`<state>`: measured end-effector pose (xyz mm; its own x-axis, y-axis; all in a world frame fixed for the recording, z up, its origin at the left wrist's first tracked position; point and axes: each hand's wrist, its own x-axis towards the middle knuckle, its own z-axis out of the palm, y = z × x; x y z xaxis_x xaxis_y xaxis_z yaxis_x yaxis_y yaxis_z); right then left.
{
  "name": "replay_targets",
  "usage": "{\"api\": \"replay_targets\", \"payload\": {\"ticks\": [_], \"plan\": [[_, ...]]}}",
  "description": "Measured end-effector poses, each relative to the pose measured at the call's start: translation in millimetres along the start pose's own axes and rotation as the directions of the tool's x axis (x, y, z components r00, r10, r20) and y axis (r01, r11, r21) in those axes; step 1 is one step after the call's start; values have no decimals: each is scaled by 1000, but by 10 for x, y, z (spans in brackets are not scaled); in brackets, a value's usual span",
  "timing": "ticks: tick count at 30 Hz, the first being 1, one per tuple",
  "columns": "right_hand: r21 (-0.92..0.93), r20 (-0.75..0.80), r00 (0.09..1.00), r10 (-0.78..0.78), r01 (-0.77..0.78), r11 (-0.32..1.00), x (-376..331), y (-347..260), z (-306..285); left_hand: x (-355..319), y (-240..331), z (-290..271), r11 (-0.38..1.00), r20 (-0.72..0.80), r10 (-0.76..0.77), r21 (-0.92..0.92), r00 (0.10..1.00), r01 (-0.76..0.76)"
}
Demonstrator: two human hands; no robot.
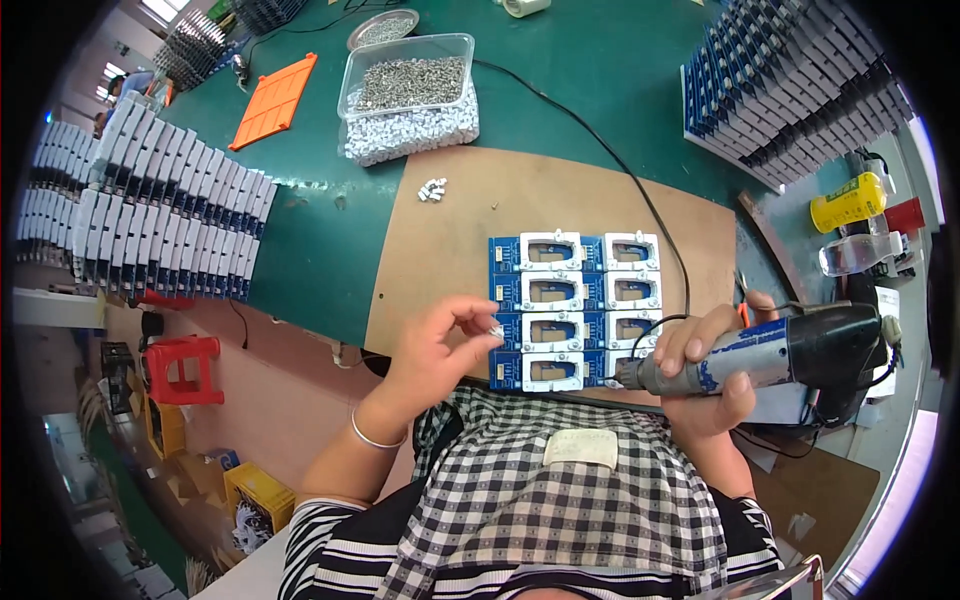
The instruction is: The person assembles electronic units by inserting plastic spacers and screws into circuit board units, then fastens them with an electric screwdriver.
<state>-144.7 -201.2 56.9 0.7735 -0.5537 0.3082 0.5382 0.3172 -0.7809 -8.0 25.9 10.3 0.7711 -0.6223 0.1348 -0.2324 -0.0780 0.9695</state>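
In front of me on a brown board (440, 240) lies a panel of blue circuit boards (508, 292) carrying several white rectangular frames (551, 290). My left hand (432, 348) is closed in a pinch at the panel's left edge. A small white plastic piece (495, 331) shows between its fingertips. My right hand (705, 355) wraps round a grey and black electric screwdriver (760, 355), which is held nearly level. Its tip (622, 378) points left at the lower right part of the panel; whether it touches a screw, I cannot tell.
A clear tub of metal screws (412, 84) rests on many white pieces (415, 135). Loose white pieces (432, 189) lie nearer. Stacked boards stand left (170, 225) and right (790, 90). A black cable (600, 140) crosses the bench. An orange plastic panel (275, 100) lies far left.
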Motion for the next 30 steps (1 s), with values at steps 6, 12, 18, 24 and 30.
{"api": "replay_targets", "payload": {"ticks": [6,12,18,24,30], "plan": [[39,12,999,30,-31,999,9,6,34,-29,85,35,990,91,58,123,994,-69],[51,38,998,40,-42,998,36,9,10,-104,71,50,995,55,-102,12,993,102],[-35,-7,999,38,-38,999,34,30,8,-205,89,77,855,128,-367,-345,922,388],[-99,-23,999,32,-34,995,3,40,24,-334,180,154,948,161,-288,-91,944,304],[76,32,998,60,-62,995,-24,50,-29,-351,176,172,977,164,-191,130,968,170]]}}
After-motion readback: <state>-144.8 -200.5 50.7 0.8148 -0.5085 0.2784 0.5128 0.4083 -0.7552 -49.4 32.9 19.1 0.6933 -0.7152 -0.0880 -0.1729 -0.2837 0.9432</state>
